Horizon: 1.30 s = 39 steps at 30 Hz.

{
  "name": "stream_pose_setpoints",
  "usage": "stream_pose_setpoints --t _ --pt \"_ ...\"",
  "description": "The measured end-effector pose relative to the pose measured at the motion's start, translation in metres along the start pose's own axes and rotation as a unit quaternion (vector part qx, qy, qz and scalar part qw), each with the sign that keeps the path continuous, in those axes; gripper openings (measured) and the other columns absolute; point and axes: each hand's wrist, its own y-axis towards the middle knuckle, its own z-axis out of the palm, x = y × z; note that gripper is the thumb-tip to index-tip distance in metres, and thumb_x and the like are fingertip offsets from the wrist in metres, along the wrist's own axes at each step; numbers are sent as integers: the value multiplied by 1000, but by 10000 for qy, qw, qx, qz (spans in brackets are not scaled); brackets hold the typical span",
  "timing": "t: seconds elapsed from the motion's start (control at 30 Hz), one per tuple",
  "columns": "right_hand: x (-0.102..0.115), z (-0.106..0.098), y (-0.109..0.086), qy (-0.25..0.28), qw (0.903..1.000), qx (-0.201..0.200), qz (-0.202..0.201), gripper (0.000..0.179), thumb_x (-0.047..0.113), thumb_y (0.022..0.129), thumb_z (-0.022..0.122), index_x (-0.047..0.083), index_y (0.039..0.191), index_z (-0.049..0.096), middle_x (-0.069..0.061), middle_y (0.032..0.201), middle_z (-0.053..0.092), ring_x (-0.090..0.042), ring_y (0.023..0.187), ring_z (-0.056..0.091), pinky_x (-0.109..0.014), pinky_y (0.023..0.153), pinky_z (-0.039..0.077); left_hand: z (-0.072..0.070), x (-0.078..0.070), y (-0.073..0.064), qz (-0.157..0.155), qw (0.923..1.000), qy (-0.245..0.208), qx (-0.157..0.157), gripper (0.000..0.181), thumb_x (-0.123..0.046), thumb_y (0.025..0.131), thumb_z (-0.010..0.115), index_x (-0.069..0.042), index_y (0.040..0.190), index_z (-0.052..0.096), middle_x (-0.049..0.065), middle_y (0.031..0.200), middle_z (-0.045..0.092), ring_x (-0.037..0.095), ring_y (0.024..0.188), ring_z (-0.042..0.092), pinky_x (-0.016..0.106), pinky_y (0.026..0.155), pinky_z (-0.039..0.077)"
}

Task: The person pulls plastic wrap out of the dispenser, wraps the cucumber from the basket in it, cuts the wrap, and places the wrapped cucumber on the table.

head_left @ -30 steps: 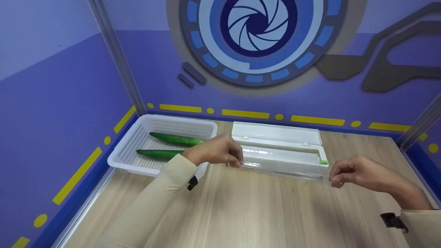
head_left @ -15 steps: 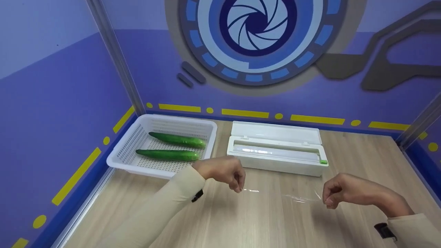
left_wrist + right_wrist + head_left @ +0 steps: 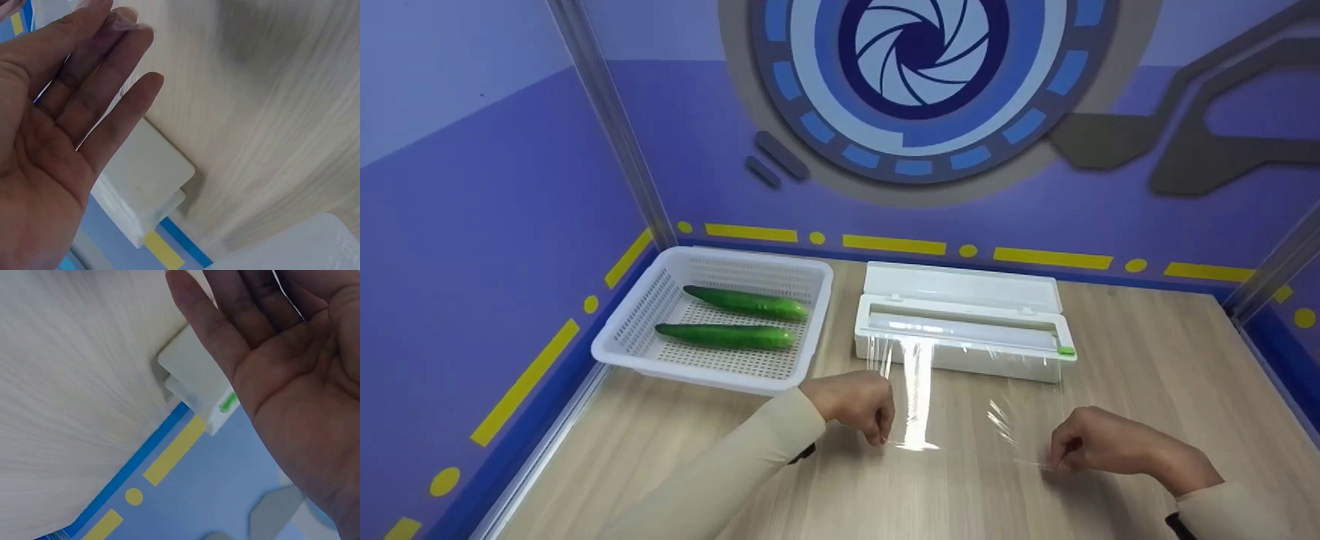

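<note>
A sheet of clear plastic wrap (image 3: 960, 405) stretches from the roll (image 3: 960, 330) in a white dispenser box (image 3: 982, 363), whose lid (image 3: 960, 286) stands open at the back. My left hand (image 3: 856, 403) pinches the near left corner of the sheet between thumb and fingers; the left wrist view shows film bunched at those fingertips. At the near right corner my right hand (image 3: 1121, 442) pinches the film; in the right wrist view its fingertips are cut off. Both hands are low over the table, in front of the box.
To the left stands a white perforated basket (image 3: 619, 352) holding two cucumbers (image 3: 746, 303). A green slider (image 3: 1066, 351) sits at the box's right end. The wooden table (image 3: 945, 502) is bounded by blue walls (image 3: 510, 247) at the back and sides.
Both hands have drawn the plastic wrap toward the near edge of the table, lengthening the sheet. The right hand has also shifted slightly left. Box and basket stay in place.
</note>
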Motion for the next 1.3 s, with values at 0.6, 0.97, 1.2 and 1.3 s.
stream_pose_setpoints --t 0.6,0.97,1.2,1.3 --pt "-1 8 -4 225 9981 58 -567 24 -15 82 75 8 85 76 8 83 71 2 75 57 -23 61 52 6 -2 -3 -13 9996 -279 10 11 -2 86 87 -12 81 84 -10 75 75 -6 64 57 11 63 48" --pt "16 -17 -12 1572 9809 1035 -488 7 -8 88 72 -2 91 72 -6 79 67 -1 76 59 -22 64 52 -32 -19 -18 -84 9886 -1317 726 5 -7 90 86 -9 85 83 -13 70 71 -3 66 64 15 66 50" --pt "18 -12 -13 1294 9873 900 -187 13 -13 81 72 -2 87 74 2 80 69 -1 73 59 -22 61 52 -26 -23 -17 -19 9901 -1181 753 6 -7 88 87 -8 84 84 -13 69 71 -6 64 60 14 63 46" --pt "13 1 -10 561 9971 501 -141 20 -15 76 72 4 81 75 12 78 67 3 69 55 -21 57 48 -12 -21 -15 -101 9946 -863 559 8 -7 87 88 -11 81 84 -16 67 69 -7 61 54 13 59 43"
